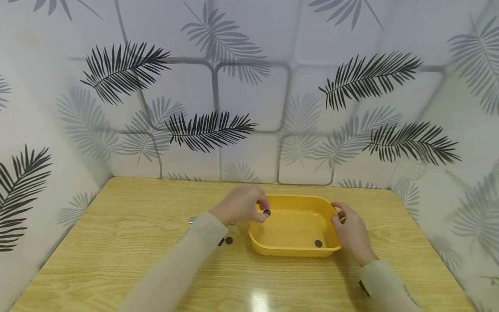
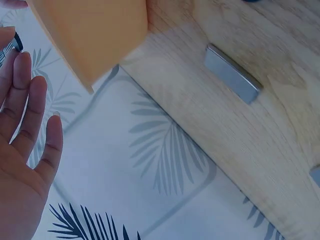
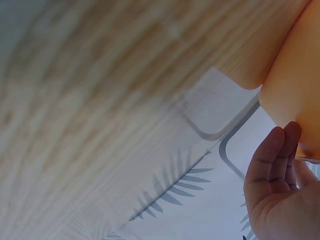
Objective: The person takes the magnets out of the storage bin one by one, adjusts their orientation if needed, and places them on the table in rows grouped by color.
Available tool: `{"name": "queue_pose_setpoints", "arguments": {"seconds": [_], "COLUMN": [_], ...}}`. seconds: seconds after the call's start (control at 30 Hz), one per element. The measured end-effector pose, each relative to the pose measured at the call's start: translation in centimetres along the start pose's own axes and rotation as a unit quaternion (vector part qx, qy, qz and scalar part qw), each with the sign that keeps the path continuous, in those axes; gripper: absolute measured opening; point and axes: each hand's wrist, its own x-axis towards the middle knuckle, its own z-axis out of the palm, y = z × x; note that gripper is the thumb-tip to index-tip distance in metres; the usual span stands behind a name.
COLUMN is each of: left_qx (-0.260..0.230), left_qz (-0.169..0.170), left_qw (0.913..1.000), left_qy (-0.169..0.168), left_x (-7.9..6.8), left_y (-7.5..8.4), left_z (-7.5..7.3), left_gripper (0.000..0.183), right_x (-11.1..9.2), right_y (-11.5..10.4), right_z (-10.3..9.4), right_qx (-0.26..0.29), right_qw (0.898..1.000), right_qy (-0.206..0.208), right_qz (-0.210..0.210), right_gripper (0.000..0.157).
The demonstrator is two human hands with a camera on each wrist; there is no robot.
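Note:
My left hand (image 1: 243, 203) pinches a small round black disc (image 1: 267, 212) between thumb and fingertip, over the left side of a yellow tray (image 1: 288, 251). In the left wrist view the disc (image 2: 18, 42) shows nearly edge-on, the other fingers spread loosely below it. A second black disc (image 1: 318, 243) lies inside the tray near its front right corner. At the tray's right end, my right hand (image 1: 352, 232) holds the rim with bent fingers; the right wrist view shows fingertips (image 3: 291, 131) right at the tray wall (image 3: 295, 95).
Left of the tray, another black disc (image 1: 228, 240) lies on the wooden table (image 1: 128, 216), partly beside the left sleeve. A grey metallic block (image 2: 232, 75) lies behind the left forearm. A leaf-patterned wall (image 1: 249, 86) closes off the table's back and sides.

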Motion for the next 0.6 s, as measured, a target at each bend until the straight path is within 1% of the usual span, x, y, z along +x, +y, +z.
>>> {"name": "queue_pose_setpoints", "arguments": {"seconds": [0.37,0.6], "left_qx": [-0.014,0.005], "left_qz": [-0.038,-0.041], "left_qw": [0.9991,0.999], "left_qy": [0.008,0.016], "left_x": [-2.2,-3.3], "left_y": [-1.2,-1.6], "left_z": [-1.2,-1.9], "left_gripper": [0.008,0.01], "right_x": [0.2,-0.1], "right_y": [0.1,-0.2], "right_z": [0.1,-0.1], "right_qx": [-0.004,0.0], "right_qw": [1.0,1.0], "right_qy": [0.003,-0.001], "right_qz": [-0.002,0.001], "right_gripper": [0.042,0.042]}}
